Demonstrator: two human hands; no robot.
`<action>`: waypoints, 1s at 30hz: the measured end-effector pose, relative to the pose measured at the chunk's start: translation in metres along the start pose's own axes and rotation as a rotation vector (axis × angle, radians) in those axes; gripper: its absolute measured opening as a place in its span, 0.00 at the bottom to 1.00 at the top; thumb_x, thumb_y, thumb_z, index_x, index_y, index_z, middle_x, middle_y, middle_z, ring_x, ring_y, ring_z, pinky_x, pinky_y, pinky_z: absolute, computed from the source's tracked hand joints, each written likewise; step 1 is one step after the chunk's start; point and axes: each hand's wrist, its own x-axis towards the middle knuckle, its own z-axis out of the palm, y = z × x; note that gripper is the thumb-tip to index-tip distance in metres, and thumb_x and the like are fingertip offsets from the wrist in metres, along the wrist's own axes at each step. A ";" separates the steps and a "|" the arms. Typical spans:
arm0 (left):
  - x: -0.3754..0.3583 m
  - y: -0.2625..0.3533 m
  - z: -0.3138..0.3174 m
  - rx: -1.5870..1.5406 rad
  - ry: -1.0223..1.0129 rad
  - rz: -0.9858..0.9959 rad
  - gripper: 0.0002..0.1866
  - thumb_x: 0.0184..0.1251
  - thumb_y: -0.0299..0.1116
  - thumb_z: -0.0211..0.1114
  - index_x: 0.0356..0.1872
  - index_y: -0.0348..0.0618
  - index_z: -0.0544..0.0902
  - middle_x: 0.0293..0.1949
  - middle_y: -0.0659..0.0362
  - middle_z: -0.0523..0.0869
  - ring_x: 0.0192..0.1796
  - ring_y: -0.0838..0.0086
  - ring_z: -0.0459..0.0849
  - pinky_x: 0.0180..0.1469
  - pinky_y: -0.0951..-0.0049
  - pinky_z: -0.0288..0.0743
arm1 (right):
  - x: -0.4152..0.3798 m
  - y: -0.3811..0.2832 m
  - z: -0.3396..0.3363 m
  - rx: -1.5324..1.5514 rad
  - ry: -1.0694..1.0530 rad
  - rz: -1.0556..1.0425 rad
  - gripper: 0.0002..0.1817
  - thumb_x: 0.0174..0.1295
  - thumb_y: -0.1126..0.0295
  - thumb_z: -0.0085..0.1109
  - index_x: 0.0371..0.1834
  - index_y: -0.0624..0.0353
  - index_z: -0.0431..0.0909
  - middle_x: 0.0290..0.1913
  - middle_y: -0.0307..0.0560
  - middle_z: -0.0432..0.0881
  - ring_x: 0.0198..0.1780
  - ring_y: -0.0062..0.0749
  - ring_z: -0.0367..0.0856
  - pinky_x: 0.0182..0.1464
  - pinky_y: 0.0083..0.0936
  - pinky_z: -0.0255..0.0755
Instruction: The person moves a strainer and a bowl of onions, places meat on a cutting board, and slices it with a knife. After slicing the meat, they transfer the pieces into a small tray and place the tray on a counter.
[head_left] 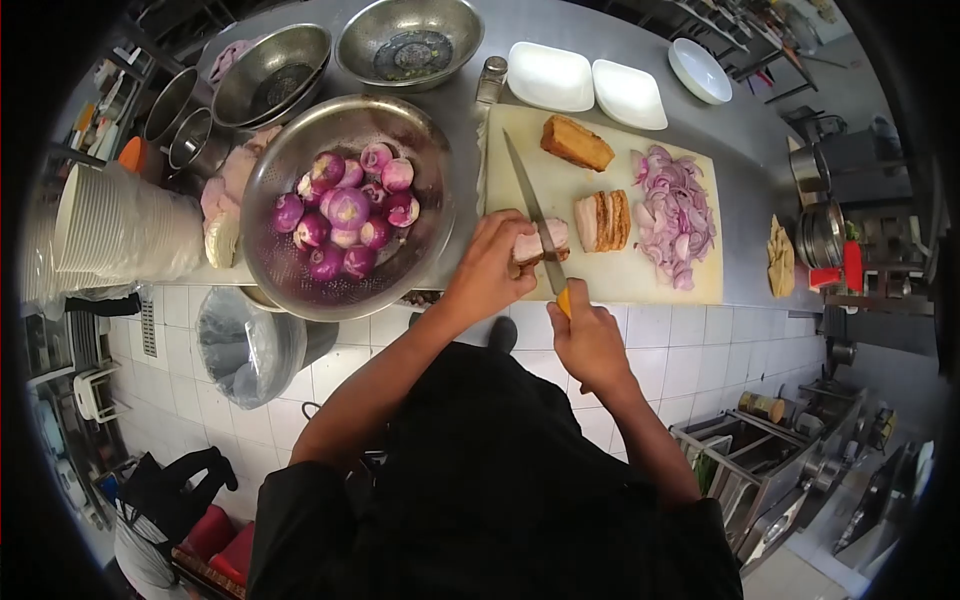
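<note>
My left hand (495, 262) is closed on a block of pork belly (537, 245) at the near left part of the cutting board (610, 283). In my right hand (588, 343) is the yellow handle of a long kitchen knife (533, 190). Its blade lies across the pork belly and points away to the upper left. Just right of it stand sliced pieces of pork belly (602, 221) with browned skin. A whole browned block of pork belly (577, 143) rests farther back. Sliced red onions (674, 215) are heaped along the board's right side.
A large metal colander (430, 200) of peeled red onions (348, 208) stands left of the board. Behind are metal bowls (410, 45) and white dishes (550, 77). A lined bin (250, 345) sits below the table's edge. Another person (165, 510) is at the lower left.
</note>
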 end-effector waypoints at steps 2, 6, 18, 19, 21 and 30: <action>-0.002 0.001 -0.008 0.017 -0.007 -0.035 0.28 0.48 0.22 0.74 0.54 0.39 0.77 0.59 0.48 0.78 0.64 0.49 0.76 0.67 0.56 0.73 | -0.012 -0.011 -0.018 -0.001 -0.002 -0.007 0.18 0.77 0.63 0.54 0.62 0.60 0.65 0.33 0.70 0.85 0.39 0.74 0.83 0.46 0.62 0.76; -0.005 0.000 -0.017 0.012 -0.038 -0.056 0.27 0.49 0.21 0.74 0.54 0.42 0.77 0.61 0.49 0.78 0.65 0.51 0.78 0.66 0.59 0.75 | -0.041 -0.031 -0.040 0.018 -0.058 0.074 0.17 0.77 0.64 0.53 0.61 0.60 0.65 0.33 0.69 0.85 0.36 0.72 0.84 0.38 0.58 0.80; 0.000 -0.012 -0.010 -0.072 -0.074 -0.049 0.24 0.47 0.21 0.72 0.49 0.39 0.77 0.55 0.49 0.80 0.61 0.50 0.79 0.64 0.57 0.74 | -0.067 -0.038 -0.051 0.004 -0.175 0.150 0.18 0.76 0.62 0.56 0.61 0.58 0.65 0.34 0.72 0.84 0.39 0.75 0.84 0.44 0.62 0.74; -0.001 -0.011 -0.009 -0.060 -0.064 -0.037 0.23 0.48 0.21 0.72 0.49 0.40 0.77 0.55 0.50 0.80 0.60 0.50 0.80 0.63 0.58 0.75 | -0.075 -0.037 -0.059 -0.043 -0.207 0.160 0.19 0.76 0.62 0.57 0.61 0.59 0.64 0.33 0.73 0.84 0.40 0.76 0.83 0.44 0.63 0.74; 0.000 -0.011 -0.010 -0.021 -0.035 -0.011 0.23 0.50 0.21 0.73 0.49 0.41 0.77 0.55 0.51 0.81 0.58 0.51 0.82 0.61 0.60 0.77 | -0.087 -0.037 -0.065 -0.032 -0.228 0.158 0.19 0.75 0.63 0.57 0.60 0.61 0.65 0.33 0.72 0.85 0.40 0.76 0.83 0.45 0.62 0.74; -0.002 -0.012 -0.006 -0.040 -0.043 -0.006 0.23 0.50 0.20 0.73 0.49 0.40 0.77 0.55 0.50 0.80 0.60 0.50 0.81 0.62 0.60 0.77 | 0.004 -0.005 0.022 0.002 0.080 -0.095 0.14 0.75 0.66 0.54 0.54 0.64 0.66 0.29 0.70 0.83 0.37 0.73 0.83 0.43 0.64 0.74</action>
